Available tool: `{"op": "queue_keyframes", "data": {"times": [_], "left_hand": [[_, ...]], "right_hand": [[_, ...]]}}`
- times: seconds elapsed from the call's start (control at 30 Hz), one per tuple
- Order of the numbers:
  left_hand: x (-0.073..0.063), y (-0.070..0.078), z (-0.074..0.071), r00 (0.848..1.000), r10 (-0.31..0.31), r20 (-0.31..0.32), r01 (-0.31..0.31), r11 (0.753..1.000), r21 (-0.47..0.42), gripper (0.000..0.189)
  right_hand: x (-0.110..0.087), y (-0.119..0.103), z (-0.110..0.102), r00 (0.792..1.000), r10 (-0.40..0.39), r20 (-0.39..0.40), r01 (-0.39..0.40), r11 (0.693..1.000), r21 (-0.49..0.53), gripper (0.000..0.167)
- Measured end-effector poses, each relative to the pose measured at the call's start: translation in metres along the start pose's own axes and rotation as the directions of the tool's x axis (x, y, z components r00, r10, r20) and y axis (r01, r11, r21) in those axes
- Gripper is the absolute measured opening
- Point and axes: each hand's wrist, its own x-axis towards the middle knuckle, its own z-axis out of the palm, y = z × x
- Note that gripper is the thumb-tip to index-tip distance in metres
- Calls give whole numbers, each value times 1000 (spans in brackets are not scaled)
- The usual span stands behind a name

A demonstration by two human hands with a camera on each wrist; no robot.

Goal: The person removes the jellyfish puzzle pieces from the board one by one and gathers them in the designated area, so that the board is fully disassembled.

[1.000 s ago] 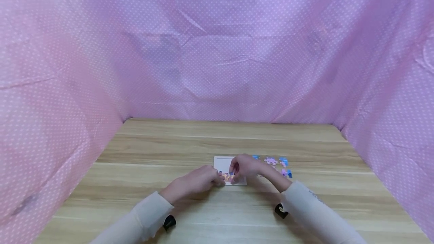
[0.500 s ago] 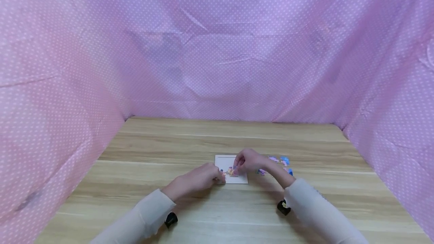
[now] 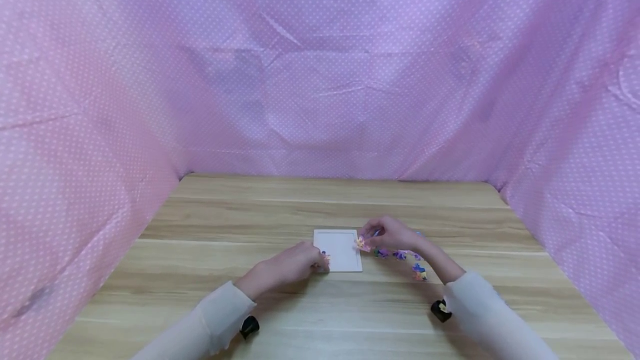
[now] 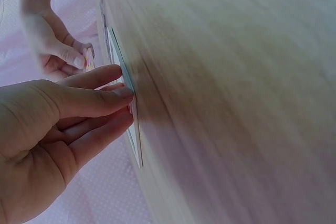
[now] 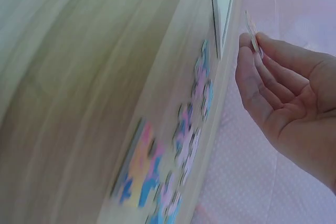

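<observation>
A white puzzle tray with a raised rim lies flat on the table. At its lower left corner my left hand rests its fingertips on a small puzzle piece, mostly covered by the fingers. In the left wrist view, the left hand has its thumb and fingers fairly straight, tips down at the tray's edge. My right hand pinches a pink and yellow puzzle piece over the tray's right edge. The right wrist view shows this piece edge-on between thumb and fingertips, raised off the table.
Several loose puzzle pieces lie right of the tray, partly under the right forearm. Nearest the front is a blue and yellow piece. The wooden table is enclosed by pink dotted cloth.
My right hand has lifted a puzzle piece out of the tray and moved right with it, uncovering the tray's white inside. My left hand has stayed at the lower left corner.
</observation>
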Motion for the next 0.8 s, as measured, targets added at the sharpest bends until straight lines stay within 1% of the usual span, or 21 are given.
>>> {"op": "queue_keyframes", "data": {"times": [0.17, 0.27, 0.37, 0.53, 0.67, 0.73, 0.8], "left_hand": [[1, -1, 1, 999, 36, -9, -36, 999, 11, 27], [2, -1, 2, 998, 65, -9, -65, 997, 29, 29], [3, -2, 2, 997, 78, -11, -77, 996, 35, 31], [2, -3, 2, 998, 63, -11, -63, 997, 34, 29], [1, -1, 1, 999, 43, -7, -43, 999, 28, 27], [1, 0, 0, 1000, 30, 1, -30, 999, 23, 27], [0, 2, -1, 1000, 22, 5, -22, 1000, 20, 28]], "right_hand": [[-13, 6, -6, 1000, -13, 1, 13, 999, 44, 15], [-23, 11, -9, 1000, -28, 13, 27, 999, 42, 14], [-33, 17, -12, 999, -31, 27, 29, 998, 47, 14], [-50, 22, -17, 998, -21, 57, 16, 997, 81, 13], [-59, 26, -18, 995, 15, 97, -27, 993, 119, 14], [-61, 28, -17, 995, 16, 103, -29, 992, 122, 14], [-62, 29, -16, 995, -2, 103, -10, 993, 115, 14]]}}
